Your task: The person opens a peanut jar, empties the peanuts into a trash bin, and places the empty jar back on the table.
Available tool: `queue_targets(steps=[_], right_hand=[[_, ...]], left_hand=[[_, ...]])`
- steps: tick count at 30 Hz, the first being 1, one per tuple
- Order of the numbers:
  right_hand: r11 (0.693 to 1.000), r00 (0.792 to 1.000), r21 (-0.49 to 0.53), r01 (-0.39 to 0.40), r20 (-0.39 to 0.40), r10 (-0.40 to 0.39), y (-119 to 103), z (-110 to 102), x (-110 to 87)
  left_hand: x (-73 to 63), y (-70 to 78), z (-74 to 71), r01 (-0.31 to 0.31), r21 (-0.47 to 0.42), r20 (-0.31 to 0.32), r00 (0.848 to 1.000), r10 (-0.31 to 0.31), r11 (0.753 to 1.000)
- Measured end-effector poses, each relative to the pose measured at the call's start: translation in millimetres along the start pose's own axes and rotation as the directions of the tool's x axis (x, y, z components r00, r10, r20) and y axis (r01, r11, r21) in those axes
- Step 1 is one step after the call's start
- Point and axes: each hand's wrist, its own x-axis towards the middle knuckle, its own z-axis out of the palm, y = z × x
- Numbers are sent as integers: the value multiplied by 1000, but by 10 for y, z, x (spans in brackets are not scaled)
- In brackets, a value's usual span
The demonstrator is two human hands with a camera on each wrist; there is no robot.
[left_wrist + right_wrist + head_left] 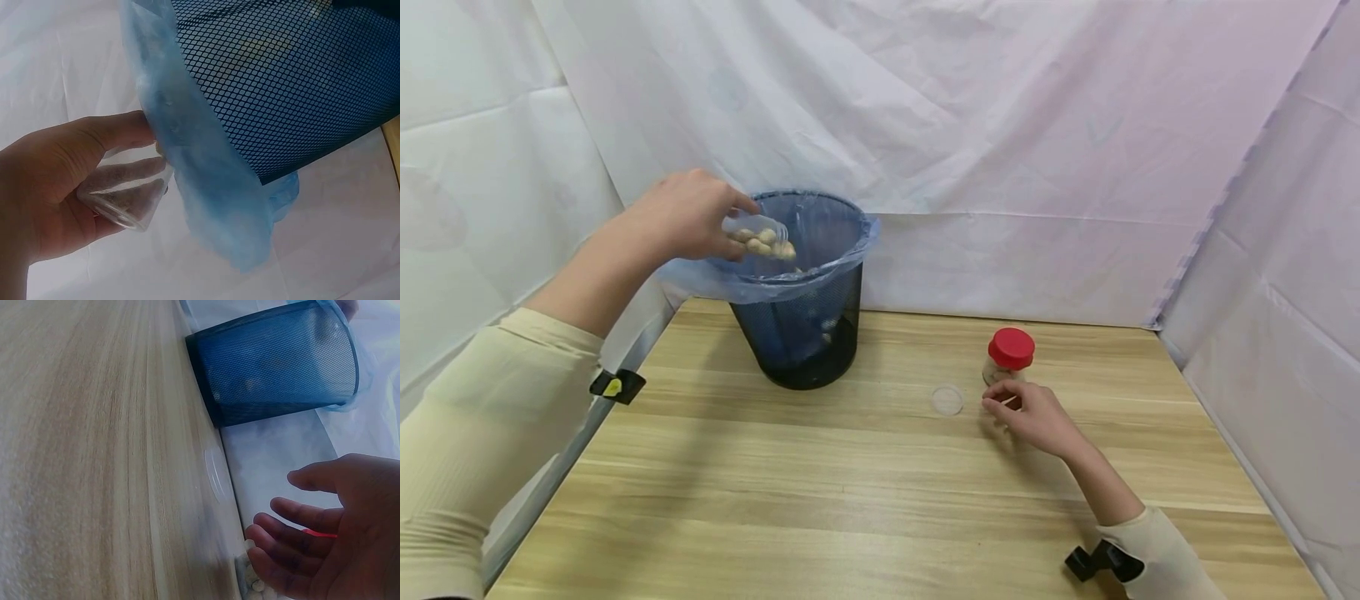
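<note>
Over the mouth of the bin (831, 333), my left hand (694, 215) grips a clear plastic jar (736, 223) tipped toward the inside. Tan nuts (762, 242), like peanuts in the shell, lie at the jar's mouth. The left wrist view shows thumb and fingers wrapped round the clear jar (128, 194), its base toward the palm. My right hand (1032, 417) holds nothing, with fingers loosely bent near a small jar with a red lid (1012, 347). Pale pieces (253, 584) show in that jar behind the fingers. A clear round lid (947, 400) lies left of this hand.
The black mesh bin stands at the table's back left, and its blue plastic liner (752, 290) hangs over the rim. White sheets (970, 158) rise behind and beside the wooden table (820, 500).
</note>
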Motion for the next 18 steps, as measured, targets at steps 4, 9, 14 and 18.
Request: queue_targets(steps=[4, 9, 14, 18], right_hand=[[1000, 1000, -2, 2, 0, -2, 6, 9, 3], [1000, 1000, 2, 2, -1, -2, 11, 10, 6], [1000, 1000, 6, 7, -1, -7, 8, 2, 10], [1000, 1000, 6, 2, 1, -2, 8, 2, 9]], left_hand=[[4, -8, -1, 4, -3, 6, 1000, -4, 1000], [14, -9, -6, 6, 9, 8, 1000, -6, 1000], [24, -1, -20, -4, 45, 17, 1000, 3, 999], [29, 18, -33, -14, 77, 25, 1000, 12, 997]])
